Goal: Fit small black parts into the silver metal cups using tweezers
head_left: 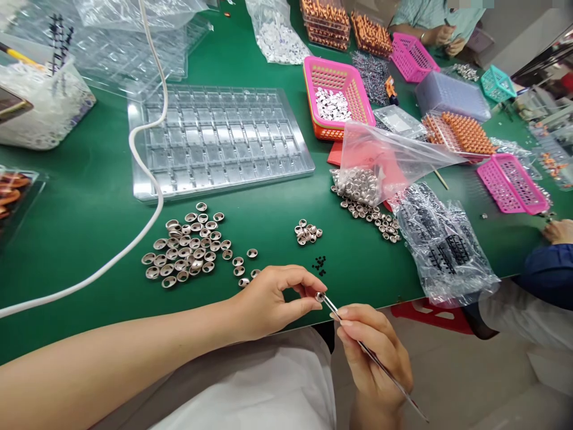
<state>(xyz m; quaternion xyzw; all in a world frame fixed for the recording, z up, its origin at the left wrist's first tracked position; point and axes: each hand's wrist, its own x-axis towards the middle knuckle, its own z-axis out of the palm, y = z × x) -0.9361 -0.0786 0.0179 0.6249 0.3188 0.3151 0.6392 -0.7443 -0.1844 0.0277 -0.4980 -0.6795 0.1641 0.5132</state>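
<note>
My left hand [282, 298] pinches a small silvery metal cap [319, 296] between thumb and fingertips, just past the table's near edge. Closed around a pair of metal tweezers [380, 365], my right hand [376, 349] brings their tip up to that cap. Whether the tip carries anything is too small to tell. Beyond my fingers lie a little cluster of tiny black pieces [319, 264] and a small pile of metal caps [308, 232]. A larger spread of caps with holes [188, 248] sits to the left of my left hand.
A clear compartment tray [224, 140] lies behind the caps, crossed by a white cable [134, 143]. Rightward are a pink basket [313, 89] of white pieces, a bag of caps [358, 185] and a bag of black parts [441, 245]. Other people's hands [559, 232] [443, 37] show at right.
</note>
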